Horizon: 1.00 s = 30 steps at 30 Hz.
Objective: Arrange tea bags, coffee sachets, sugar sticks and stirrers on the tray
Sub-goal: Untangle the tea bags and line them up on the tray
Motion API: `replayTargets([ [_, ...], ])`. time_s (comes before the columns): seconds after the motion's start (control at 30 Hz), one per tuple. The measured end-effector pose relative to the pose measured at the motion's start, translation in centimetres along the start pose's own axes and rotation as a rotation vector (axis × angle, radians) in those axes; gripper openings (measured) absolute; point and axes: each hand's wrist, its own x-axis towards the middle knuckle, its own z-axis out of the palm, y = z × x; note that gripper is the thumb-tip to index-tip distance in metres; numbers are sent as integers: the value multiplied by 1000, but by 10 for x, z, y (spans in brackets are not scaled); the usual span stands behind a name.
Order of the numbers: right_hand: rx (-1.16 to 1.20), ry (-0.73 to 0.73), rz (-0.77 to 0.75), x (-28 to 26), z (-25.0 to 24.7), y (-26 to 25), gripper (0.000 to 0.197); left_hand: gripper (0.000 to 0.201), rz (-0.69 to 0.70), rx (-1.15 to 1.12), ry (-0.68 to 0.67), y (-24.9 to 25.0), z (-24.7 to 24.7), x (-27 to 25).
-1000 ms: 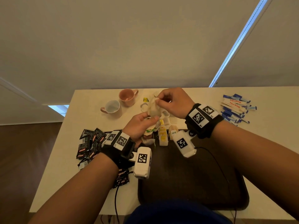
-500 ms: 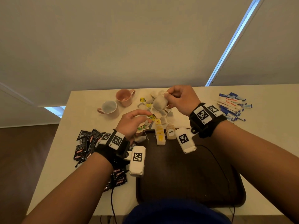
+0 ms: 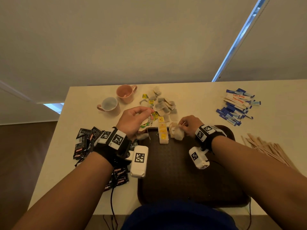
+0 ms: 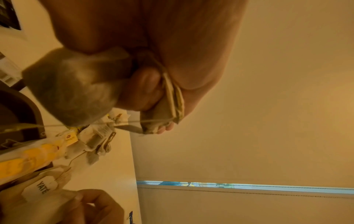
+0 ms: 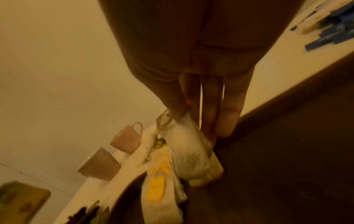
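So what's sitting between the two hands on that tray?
In the head view, a row of yellow-tagged tea bags lies at the tray's far edge, between the left hand and the right hand.

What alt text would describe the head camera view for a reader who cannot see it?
The right hand sets a tea bag at the far edge of a dark tray, while the left hand holds more tea bags. Coffee sachets, sugar sticks, stirrers and two mugs lie around it.
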Motion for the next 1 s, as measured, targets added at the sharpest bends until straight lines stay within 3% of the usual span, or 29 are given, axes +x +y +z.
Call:
replayTargets([
  [0.2, -90, -109, 42, 3, 26, 6, 17, 17, -21, -56, -49, -4, 3, 5],
  [0.5, -70, 97, 46, 11, 25, 0, 19, 28, -61, -174, -102, -13, 0, 14],
  [0.57, -37, 173, -48, 8, 17, -11, 21, 34, -70, -217, -87, -13, -2, 16],
  [0.7, 208, 344, -447, -19, -16, -61, 15, 44, -82, -265, -64, -11, -2, 17],
  [0.8, 234, 278, -733, -41, -43, -95, 24, 49, -107, -285, -59, -10, -1, 18],
  [0.9, 109, 144, -816, -51, -52, -113, 33, 55, -128, -290, -85, -10, 1, 17],
  [1.0, 84, 125, -809, -51, -48, -121, 18, 60, -209, -311, -121, -9, 3, 13],
])
